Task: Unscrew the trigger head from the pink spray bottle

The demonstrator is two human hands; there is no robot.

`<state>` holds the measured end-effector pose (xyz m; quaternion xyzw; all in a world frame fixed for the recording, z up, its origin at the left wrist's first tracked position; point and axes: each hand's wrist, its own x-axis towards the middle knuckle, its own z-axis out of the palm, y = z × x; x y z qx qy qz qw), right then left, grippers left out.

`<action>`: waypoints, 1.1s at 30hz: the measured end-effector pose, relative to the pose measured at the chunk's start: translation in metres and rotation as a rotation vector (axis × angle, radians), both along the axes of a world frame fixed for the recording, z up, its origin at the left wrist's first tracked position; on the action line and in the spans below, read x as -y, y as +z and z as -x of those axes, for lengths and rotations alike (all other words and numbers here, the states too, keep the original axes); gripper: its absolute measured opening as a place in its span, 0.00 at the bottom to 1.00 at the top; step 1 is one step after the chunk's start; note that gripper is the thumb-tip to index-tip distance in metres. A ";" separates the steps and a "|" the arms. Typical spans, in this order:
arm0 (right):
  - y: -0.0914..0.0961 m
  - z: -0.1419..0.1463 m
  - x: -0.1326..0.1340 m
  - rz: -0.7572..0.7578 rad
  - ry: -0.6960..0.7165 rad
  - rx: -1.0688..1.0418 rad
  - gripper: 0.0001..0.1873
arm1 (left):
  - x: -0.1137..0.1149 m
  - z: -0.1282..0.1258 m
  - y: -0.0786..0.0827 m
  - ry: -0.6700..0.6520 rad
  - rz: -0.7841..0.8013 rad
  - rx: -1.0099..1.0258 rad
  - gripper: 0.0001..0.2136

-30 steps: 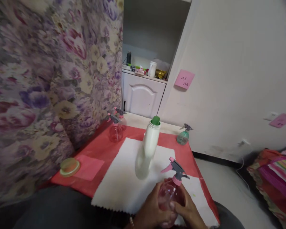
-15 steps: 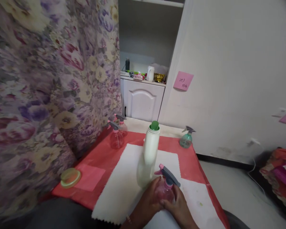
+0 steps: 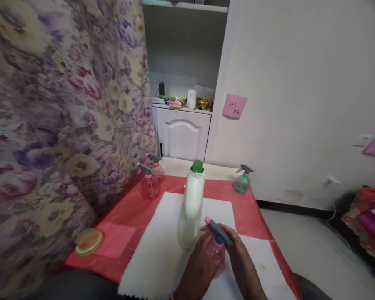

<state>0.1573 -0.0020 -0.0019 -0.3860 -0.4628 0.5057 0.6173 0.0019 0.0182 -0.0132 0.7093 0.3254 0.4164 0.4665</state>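
A pink see-through spray bottle (image 3: 218, 246) with a grey and pink trigger head stands on the white cloth (image 3: 158, 246), low in the middle of the view. My left hand (image 3: 200, 266) wraps its left side and my right hand (image 3: 242, 260) wraps its right side, fingers closed around the body. Just left of it stands a tall white bottle (image 3: 190, 208) with a green insert in its open mouth, close to my left hand's fingers.
The cloth lies on a red table cover (image 3: 128, 208). Two pink spray bottles (image 3: 150, 183) stand at the far left, a green one (image 3: 242, 180) at the far right. A yellow-green lid (image 3: 88, 241) lies near left. A floral curtain (image 3: 50, 104) hangs left; a white cabinet (image 3: 181, 133) behind.
The pink spray bottle came down from in front of me onto the cloth beside the white bottle, both hands still around it. The view shifted slightly downward and right.
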 end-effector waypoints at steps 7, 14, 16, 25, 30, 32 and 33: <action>0.021 0.019 0.002 0.156 -0.025 -0.077 0.22 | 0.000 -0.006 -0.004 0.033 0.050 0.051 0.23; 0.010 0.018 0.004 0.167 -0.074 -0.107 0.23 | -0.001 -0.007 -0.012 0.044 0.063 0.071 0.22; 0.012 0.019 0.004 0.162 -0.072 -0.115 0.23 | -0.001 -0.007 -0.012 0.051 0.081 0.081 0.23; -0.004 0.017 0.004 0.037 -0.116 0.199 0.28 | 0.002 0.003 0.001 0.151 0.251 0.315 0.17; -0.006 0.013 0.003 -0.006 -0.059 0.260 0.24 | -0.002 0.010 0.016 0.252 0.395 0.475 0.19; -0.003 0.005 0.000 -0.029 0.007 0.309 0.23 | -0.002 0.014 0.025 0.245 0.424 0.470 0.17; -0.001 0.001 -0.002 -0.029 0.036 0.343 0.23 | -0.001 0.016 0.029 0.223 0.430 0.453 0.16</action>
